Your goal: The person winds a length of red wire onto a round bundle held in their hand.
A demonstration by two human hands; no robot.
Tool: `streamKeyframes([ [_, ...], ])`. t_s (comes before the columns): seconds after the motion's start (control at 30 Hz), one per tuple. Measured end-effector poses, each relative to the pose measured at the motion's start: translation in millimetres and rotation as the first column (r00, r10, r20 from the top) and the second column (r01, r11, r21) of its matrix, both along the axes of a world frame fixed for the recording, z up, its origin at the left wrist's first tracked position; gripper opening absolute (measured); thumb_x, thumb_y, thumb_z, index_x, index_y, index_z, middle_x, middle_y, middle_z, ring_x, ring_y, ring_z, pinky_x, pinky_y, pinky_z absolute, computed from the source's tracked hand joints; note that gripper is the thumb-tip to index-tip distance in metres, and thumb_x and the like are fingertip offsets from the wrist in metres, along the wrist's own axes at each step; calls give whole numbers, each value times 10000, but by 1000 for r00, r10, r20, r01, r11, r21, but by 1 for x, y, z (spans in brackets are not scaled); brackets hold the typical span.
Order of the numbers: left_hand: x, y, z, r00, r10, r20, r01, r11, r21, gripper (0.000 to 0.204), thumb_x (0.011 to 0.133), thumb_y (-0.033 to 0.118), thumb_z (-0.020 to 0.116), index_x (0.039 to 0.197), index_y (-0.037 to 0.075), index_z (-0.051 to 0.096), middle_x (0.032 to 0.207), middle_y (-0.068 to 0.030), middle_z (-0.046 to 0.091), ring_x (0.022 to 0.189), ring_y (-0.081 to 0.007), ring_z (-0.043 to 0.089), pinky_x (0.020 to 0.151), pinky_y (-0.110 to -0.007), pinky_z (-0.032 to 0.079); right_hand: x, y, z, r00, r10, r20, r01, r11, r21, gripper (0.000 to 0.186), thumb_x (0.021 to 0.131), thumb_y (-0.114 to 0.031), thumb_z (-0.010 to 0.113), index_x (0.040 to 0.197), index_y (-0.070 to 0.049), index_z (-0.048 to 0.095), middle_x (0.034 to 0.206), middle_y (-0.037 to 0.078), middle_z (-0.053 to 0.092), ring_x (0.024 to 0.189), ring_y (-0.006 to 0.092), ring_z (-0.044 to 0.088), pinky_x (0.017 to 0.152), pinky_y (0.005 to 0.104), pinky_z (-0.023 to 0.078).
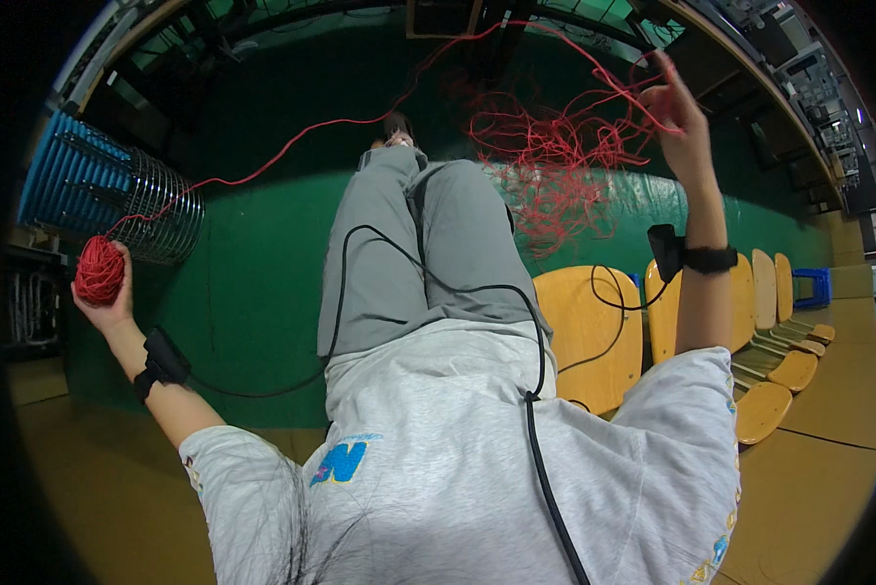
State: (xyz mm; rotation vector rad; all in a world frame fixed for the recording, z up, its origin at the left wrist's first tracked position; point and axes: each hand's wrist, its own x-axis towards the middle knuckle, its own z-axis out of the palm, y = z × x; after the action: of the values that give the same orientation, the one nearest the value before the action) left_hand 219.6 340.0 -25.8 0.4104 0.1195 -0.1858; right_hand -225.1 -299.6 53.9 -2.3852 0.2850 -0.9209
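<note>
In my left hand (pixel 109 307), held out to the left, a wound ball of red cord (pixel 99 270) is gripped. A single red strand (pixel 292 146) runs from the ball, past my feet, and arches across the far side to my right hand (pixel 681 127). That hand is raised at the far right, its index finger extended and the other fingers curled round loops of cord. From it hangs a loose red tangle (pixel 555 161), spreading over the dark green surface beyond my right knee. Whether the tangle's lower part touches that surface, I cannot tell.
Blue stools with chrome frames (pixel 77 175) are stacked at the left. A row of wooden chairs (pixel 594 322) stands beside me on the right. A black cable (pixel 477 289) lies over my lap and links the devices strapped to my wrists. Benches (pixel 759 88) line the far side.
</note>
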Motion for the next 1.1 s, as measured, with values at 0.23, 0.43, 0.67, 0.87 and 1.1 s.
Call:
streamKeyframes([
  [0.23,-22,-54,15,966,-249,69,237,960,147,706,795,370,603,1329,25,298,1257,-266,362,1114,-419,405,897,-535,408,-16,2,24,903,81,-423,-114,992,-51,422,798,40,542,1210,-53,556,1015,67,617,927,116,565,805,238,442],
  [0.43,-35,-81,13,922,-387,20,385,921,54,733,792,391,613,1323,-3,295,1228,-258,387,1108,-400,413,905,-504,415,-25,10,22,943,193,-271,-141,969,202,484,800,125,424,1225,-70,549,814,17,541,760,79,482,734,191,415],
  [0.67,-43,-96,13,893,-446,63,429,885,182,742,800,417,610,1326,4,288,1254,-232,396,1134,-393,427,923,-527,415,-12,31,32,971,89,-220,-52,984,168,273,937,-25,436,1167,-71,575,780,1,551,725,56,497,702,203,458],
  [0.87,-83,-149,30,626,-741,244,589,654,475,727,847,514,481,1324,-18,344,1264,-205,461,1127,-325,495,925,-454,440,-7,58,45,957,183,-223,-138,970,202,252,940,-38,436,1156,-50,567,784,2,560,686,40,516,653,182,459],
  [1.1,-169,-278,71,131,-910,393,377,412,830,720,730,525,576,1170,-40,501,1105,-145,565,967,-201,587,820,-289,492,13,97,56,885,368,-286,-244,889,389,249,934,-26,433,1147,-51,560,760,26,557,556,59,524,536,185,453],
])
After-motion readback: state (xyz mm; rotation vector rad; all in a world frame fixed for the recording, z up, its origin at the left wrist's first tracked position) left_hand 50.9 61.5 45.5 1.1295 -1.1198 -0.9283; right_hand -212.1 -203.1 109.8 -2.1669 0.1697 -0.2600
